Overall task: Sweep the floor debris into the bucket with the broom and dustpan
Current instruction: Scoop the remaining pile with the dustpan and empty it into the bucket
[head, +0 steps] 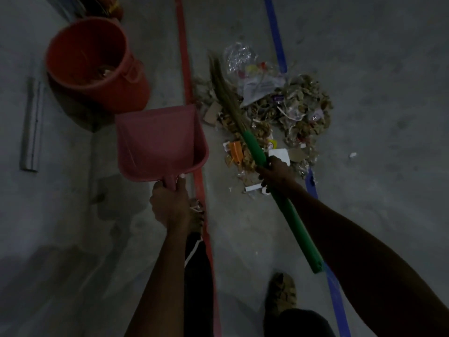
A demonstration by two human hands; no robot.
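Note:
My left hand (170,205) grips the handle of a pink dustpan (158,139), which is held level and looks empty, just below the red bucket (97,64). The bucket stands at the upper left with some debris at its bottom. My right hand (278,175) grips the green handle of the broom (255,147). The straw bristles (222,86) point up and left over the debris pile (286,113) of dry leaves, paper scraps and plastic wrappers on the grey floor.
A red tape line (187,93) runs down the floor between bucket and pile, and a blue tape line (277,37) runs to its right. A grey pipe (32,125) lies at the left. My feet (281,293) stand near the bottom.

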